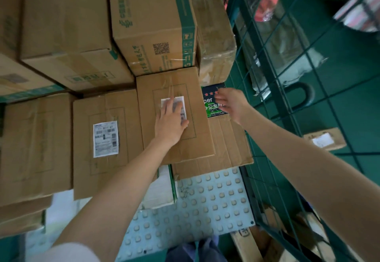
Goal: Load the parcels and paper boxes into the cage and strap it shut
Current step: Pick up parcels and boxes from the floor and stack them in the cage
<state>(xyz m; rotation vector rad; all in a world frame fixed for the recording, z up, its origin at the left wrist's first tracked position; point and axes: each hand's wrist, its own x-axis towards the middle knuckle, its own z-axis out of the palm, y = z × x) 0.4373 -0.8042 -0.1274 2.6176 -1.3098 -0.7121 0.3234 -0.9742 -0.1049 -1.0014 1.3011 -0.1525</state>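
Green wire mesh of a cage (287,89) walls the right side of the scene, and a pale studded floor plate (205,210) lies nearest the viewer. A person's left hand (170,119) lies flat, fingers straight and together, on the top of a brown carton (148,101), partly covering its white label (184,102). The right hand (230,103) hovers just right of that carton, fingers loosely spread and grasping nothing, over a dark paper box (209,97) printed with red stars; whether it touches the box cannot be told. Both the carton and the dark box rest on a flattened sheet of cardboard (230,150) close to the mesh. Left of the carton, touching it, sits a second carton (86,159) bearing a barcode label (106,138). Farther back, green-printed cartons (148,21) are stacked higher, with a tape-wrapped parcel (213,35) beside them against the mesh. Beyond the mesh, a small labelled parcel (324,139) lies on the green floor.
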